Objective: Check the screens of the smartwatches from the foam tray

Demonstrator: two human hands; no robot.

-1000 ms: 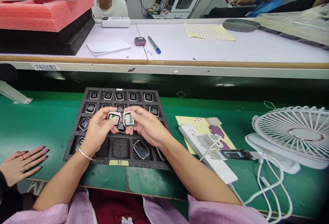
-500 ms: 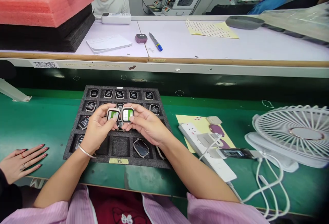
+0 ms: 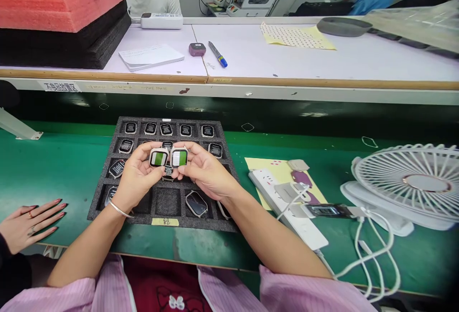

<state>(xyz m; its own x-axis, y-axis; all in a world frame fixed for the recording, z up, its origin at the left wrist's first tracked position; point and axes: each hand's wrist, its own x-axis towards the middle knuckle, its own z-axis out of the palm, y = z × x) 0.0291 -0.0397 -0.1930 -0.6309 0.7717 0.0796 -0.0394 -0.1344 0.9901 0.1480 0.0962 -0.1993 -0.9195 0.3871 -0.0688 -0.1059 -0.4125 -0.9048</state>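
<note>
My left hand [image 3: 138, 173] grasps 1 smartwatch [image 3: 158, 158] and my right hand [image 3: 206, 173] grasps a 2nd smartwatch [image 3: 179, 157], each between fingers and thumb. The 2 are held side by side above the foam tray [image 3: 202, 223], lit displays showing green and white. Principal hazard, in my judgement: a slip. The grip is mostly at the case edges, so 1 loosened finger could drop a unit onto the seated smartwatches [image 3: 196, 204] and mark the glass. Further hazard: the cases sit just beside each other, and a small inward movement could knock their rims. Minor: my thumbs lie near the displays, where a stray touch could alter a reading. Noted: the tray lies near the front edge of the tabletop [image 3: 60, 159]; a bump could shift its contents.
</note>
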